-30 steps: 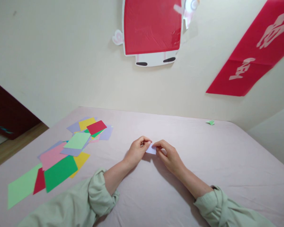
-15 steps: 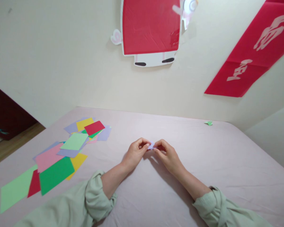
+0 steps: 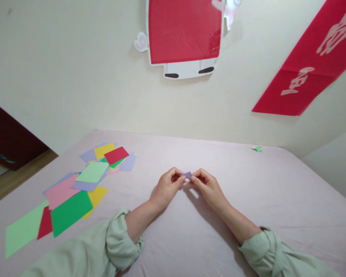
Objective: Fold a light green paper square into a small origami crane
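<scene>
A small folded piece of purple paper (image 3: 187,175) is held between my two hands, slightly above the table's middle. My left hand (image 3: 167,186) pinches its left end between thumb and fingers. On the other side, my right hand (image 3: 208,188) grips the right end with thumb and forefinger. Only the middle of the paper shows; its ends are hidden by my fingertips.
Loose coloured paper sheets lie overlapping on the left, among them a dark green sheet (image 3: 71,212) and a pink sheet (image 3: 64,191). A small light green folded paper piece (image 3: 257,148) sits at the far right of the cloth-covered table (image 3: 279,200). A wall (image 3: 118,96) rises behind.
The purple paper has been turned between my fingers, so a darker face now shows. Both hands still pinch it at nearly the same spot. The whole view has shifted slightly.
</scene>
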`<state>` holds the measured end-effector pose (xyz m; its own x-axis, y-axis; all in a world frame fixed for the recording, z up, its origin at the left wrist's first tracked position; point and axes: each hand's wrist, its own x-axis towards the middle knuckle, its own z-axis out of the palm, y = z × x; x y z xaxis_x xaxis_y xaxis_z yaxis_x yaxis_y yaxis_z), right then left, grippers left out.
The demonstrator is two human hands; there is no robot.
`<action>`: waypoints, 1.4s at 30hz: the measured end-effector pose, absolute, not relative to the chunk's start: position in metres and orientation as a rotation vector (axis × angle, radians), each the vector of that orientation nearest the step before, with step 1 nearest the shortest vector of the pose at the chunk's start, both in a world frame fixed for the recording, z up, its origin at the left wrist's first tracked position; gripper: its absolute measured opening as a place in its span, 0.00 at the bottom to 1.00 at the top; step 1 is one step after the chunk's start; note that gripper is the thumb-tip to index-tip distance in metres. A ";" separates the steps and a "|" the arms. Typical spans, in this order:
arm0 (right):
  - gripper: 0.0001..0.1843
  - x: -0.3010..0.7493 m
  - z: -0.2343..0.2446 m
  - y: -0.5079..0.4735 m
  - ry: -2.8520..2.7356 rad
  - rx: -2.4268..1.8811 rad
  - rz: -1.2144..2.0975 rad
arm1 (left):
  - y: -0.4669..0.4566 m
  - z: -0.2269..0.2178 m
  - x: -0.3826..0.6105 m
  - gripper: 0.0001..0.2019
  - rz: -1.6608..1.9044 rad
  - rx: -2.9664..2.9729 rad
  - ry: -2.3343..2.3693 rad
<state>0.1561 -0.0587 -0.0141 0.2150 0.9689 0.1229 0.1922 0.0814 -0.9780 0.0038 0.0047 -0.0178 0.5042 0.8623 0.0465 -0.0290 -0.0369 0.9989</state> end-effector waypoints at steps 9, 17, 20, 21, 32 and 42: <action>0.08 0.155 -0.009 -0.065 -1.513 -1.454 0.462 | 0.005 -0.019 0.006 0.10 0.921 1.364 0.684; 0.13 0.153 -0.014 -0.062 -1.312 -1.427 0.696 | 0.005 -0.019 0.004 0.10 0.888 1.416 0.775; 0.14 0.153 -0.014 -0.062 -1.303 -1.429 0.707 | 0.004 -0.019 0.005 0.10 0.875 1.420 0.791; 0.15 0.152 -0.014 -0.062 -1.299 -1.433 0.709 | 0.003 -0.019 0.005 0.11 0.876 1.423 0.790; 0.11 0.150 -0.015 -0.061 -1.251 -1.444 0.711 | 0.002 -0.018 0.006 0.11 0.851 1.430 0.779; 0.11 0.150 -0.017 -0.062 -1.242 -1.444 0.705 | -0.001 -0.015 0.005 0.09 0.853 1.418 0.766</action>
